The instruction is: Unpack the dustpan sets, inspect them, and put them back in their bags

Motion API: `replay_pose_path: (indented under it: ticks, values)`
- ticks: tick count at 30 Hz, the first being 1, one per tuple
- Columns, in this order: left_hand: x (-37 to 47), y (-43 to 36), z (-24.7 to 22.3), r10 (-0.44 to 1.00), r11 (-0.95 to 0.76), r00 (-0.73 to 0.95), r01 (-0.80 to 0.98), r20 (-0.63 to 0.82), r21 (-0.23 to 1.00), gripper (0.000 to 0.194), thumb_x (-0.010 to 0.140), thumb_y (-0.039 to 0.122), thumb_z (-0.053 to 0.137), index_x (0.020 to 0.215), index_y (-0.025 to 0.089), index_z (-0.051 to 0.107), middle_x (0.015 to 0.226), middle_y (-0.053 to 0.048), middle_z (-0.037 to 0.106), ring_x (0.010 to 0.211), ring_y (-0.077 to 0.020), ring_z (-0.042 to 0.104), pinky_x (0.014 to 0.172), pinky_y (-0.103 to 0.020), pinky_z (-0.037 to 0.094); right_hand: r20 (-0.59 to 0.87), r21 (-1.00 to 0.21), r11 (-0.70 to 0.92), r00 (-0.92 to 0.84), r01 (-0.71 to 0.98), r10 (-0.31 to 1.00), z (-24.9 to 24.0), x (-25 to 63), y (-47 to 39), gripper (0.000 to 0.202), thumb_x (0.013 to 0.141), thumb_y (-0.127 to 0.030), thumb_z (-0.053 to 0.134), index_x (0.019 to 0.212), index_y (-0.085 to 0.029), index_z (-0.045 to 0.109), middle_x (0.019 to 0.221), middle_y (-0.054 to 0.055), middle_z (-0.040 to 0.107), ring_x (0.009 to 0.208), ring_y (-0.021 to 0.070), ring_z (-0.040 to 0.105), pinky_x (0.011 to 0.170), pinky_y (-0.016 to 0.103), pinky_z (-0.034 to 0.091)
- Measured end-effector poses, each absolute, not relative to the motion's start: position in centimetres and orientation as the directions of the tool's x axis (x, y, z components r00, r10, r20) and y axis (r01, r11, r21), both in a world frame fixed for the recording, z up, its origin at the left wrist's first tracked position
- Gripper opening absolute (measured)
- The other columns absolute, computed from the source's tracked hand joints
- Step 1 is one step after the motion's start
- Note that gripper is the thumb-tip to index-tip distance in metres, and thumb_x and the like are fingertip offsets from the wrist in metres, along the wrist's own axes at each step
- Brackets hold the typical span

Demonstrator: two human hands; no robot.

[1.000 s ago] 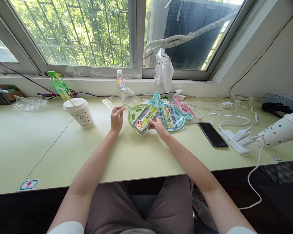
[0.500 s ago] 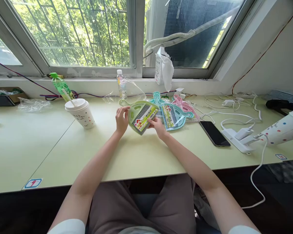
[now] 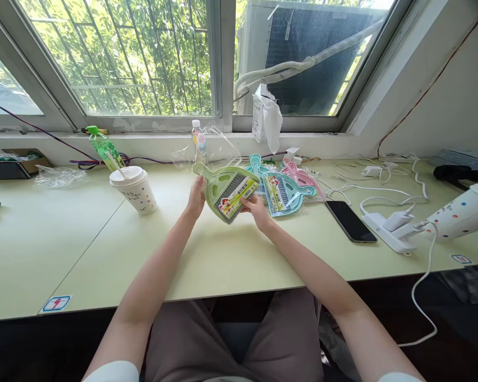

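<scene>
as l hand (image 3: 196,196) grips, r (image 3: 258,210) slants

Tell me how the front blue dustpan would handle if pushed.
The front blue dustpan is probably stiff, since it looks like moulded plastic. Its shiny clear wrap may let it slide easily. Its broad, flat shape makes rolling unlikely.

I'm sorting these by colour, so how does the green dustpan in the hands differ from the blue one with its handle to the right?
The green dustpan is held in both hands, while the blue dustpan lies on the table. The green dustpan's handle points to the upper left; the blue dustpan's points right. Both are rounded pans with a brush and a printed label.
</scene>
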State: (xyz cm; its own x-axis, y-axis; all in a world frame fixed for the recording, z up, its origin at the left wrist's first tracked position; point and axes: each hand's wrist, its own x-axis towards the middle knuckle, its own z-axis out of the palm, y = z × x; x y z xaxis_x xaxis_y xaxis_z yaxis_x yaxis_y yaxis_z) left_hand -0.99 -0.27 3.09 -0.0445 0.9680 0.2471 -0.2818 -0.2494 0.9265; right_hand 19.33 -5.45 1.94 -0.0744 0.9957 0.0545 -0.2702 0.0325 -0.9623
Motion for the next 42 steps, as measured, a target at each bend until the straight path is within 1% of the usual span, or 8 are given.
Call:
replay_pose_path:
  ticks: [5,9,15,21,26,32,36,42]
  values:
    - [-0.7,-0.9,2.2,0.978,-0.02,0.192,-0.318,0.085,0.948,0.049,0.07,0.047,0.079,0.107,0.016,0.069,0.108,-0.01,0.074,0.101,-0.0275,0.07,0.089,-0.039,0.055,0.099,-0.928,0.095,0.007,-0.361,0.995,1.5,18.9,-5.5,0.036,0.07,-0.041,0.081,0.092,-0.019,0.063,0.102,0.007,0.076,0.101,0.0249,0.071,0.088,0.043,0.062]
    - [-0.9,-1.8,2.2,0.868,0.057,0.495,-0.187,0.044,0.981,0.054,0.073,0.046,0.079,0.119,0.019,0.068,0.121,-0.013,0.071,0.111,-0.0291,0.067,0.094,-0.041,0.053,0.117,-0.888,0.159,0.123,-0.432,0.986,1.7,19.3,-5.3,0.031,0.076,-0.04,0.076,0.097,-0.022,0.061,0.109,0.007,0.074,0.106,0.0249,0.07,0.09,0.044,0.061]
    - [-0.6,-2.2,3.0,0.897,-0.074,0.383,-0.368,0.223,0.927,0.049,0.084,0.053,0.066,0.126,0.029,0.063,0.131,-0.007,0.066,0.124,-0.0269,0.06,0.102,-0.042,0.049,0.098,-0.907,0.107,0.042,-0.408,0.994,1.9,19.7,-5.1,0.032,0.074,-0.04,0.078,0.094,-0.019,0.065,0.105,0.009,0.075,0.104,0.0261,0.071,0.091,0.044,0.061]
    - [0.1,-2.2,2.0,0.887,0.126,0.46,-0.318,0.037,0.94,0.04,0.075,0.037,0.079,0.109,0.018,0.071,0.119,-0.011,0.072,0.116,-0.03,0.065,0.105,-0.044,0.047,0.111,-0.904,0.135,0.082,-0.406,0.99,1.3,19.1,-4.9,0.033,0.072,-0.039,0.081,0.093,-0.02,0.062,0.105,0.008,0.075,0.106,0.0249,0.069,0.089,0.044,0.062]
    - [1.8,-3.0,1.4,0.746,0.198,0.666,-0.224,0.002,0.954,0.044,0.084,0.046,0.069,0.124,0.027,0.066,0.142,-0.009,0.058,0.133,-0.0294,0.053,0.105,-0.046,0.044,0.135,-0.867,0.221,0.216,-0.447,0.967,1.4,19.8,-4.3,0.035,0.073,-0.04,0.078,0.097,-0.023,0.06,0.111,0.007,0.073,0.111,0.0249,0.067,0.092,0.043,0.061]
    - [2.0,-2.8,2.7,0.926,-0.04,0.318,-0.458,0.206,0.888,0.05,0.085,0.056,0.063,0.124,0.025,0.064,0.133,-0.007,0.065,0.129,-0.0263,0.056,0.102,-0.038,0.047,0.083,-0.889,0.123,0.11,-0.442,0.991,0.9,19.9,-3.8,0.033,0.07,-0.036,0.082,0.091,-0.021,0.061,0.105,0.007,0.075,0.106,0.0252,0.07,0.093,0.044,0.061]
    - [0.7,-1.9,3.1,0.991,-0.087,0.04,-0.518,0.125,0.851,0.052,0.079,0.034,0.073,0.128,0.023,0.058,0.118,-0.004,0.071,0.108,-0.0199,0.067,0.09,-0.03,0.054,0.025,-0.916,0.013,-0.025,-0.402,0.999,0.7,19.5,-3.8,0.037,0.065,-0.034,0.087,0.087,-0.018,0.062,0.093,0.007,0.076,0.096,0.0253,0.073,0.09,0.046,0.061]
    - [1.8,-2.0,2.2,0.996,-0.015,0.069,-0.517,0.059,0.856,0.048,0.074,0.023,0.079,0.118,0.02,0.06,0.105,-0.003,0.073,0.09,-0.0155,0.069,0.077,-0.025,0.055,0.064,-0.889,0.087,0.065,-0.45,0.996,0.9,19.4,-4.3,0.038,0.063,-0.033,0.087,0.09,-0.018,0.065,0.093,0.005,0.077,0.097,0.0248,0.072,0.092,0.046,0.06]
